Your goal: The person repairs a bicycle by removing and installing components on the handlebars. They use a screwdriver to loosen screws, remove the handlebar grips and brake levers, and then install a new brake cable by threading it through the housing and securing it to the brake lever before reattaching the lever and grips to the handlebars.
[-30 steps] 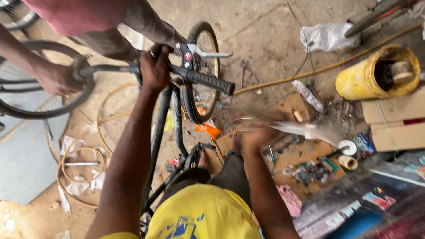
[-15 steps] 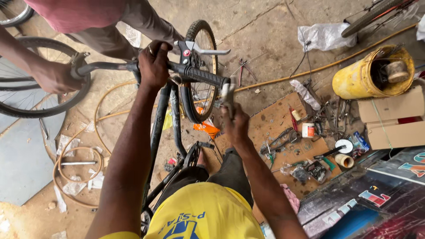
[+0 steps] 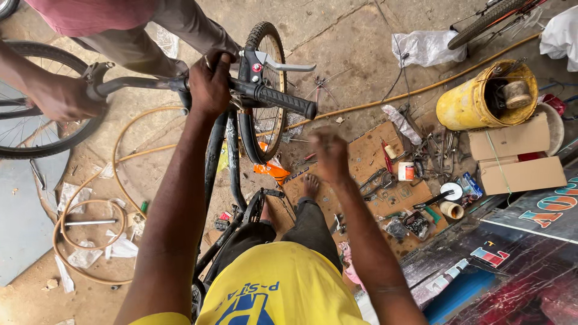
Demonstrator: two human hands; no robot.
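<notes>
the person's left hand (image 3: 209, 87) is clamped around the bicycle handlebar (image 3: 180, 84) near its middle, fingers wrapped over the dark bar just beside the stem. to the right of that grip sit the silver brake lever (image 3: 283, 62) and the black rubber grip (image 3: 283, 100), both clear of the hand. the right hand (image 3: 328, 153) hangs in the air below the rubber grip, apart from the bar and above the cardboard sheet (image 3: 367, 162); it is blurred, so whether its fingers are spread or curled around something small cannot be told, though it seems loosely closed. the bicycle stands upright between the person's legs, its front wheel (image 3: 268, 90) pointing away from the camera over the concrete floor (image 3: 361, 54). a second person's hand (image 3: 60, 99) grips the far left end of the same handlebar, with that person's dark red shirt (image 3: 90, 12) showing at the top edge. on the cardboard sheet lie scattered hand tools (image 3: 376, 180) and a small white jar (image 3: 406, 171). further right, a yellow bucket (image 3: 469, 102) lies on its side next to two cardboard boxes (image 3: 512, 156). a coil of tan hose (image 3: 90, 210) loops on the floor at the left, and an orange wrapper (image 3: 271, 170) lies beneath the front wheel.
</notes>
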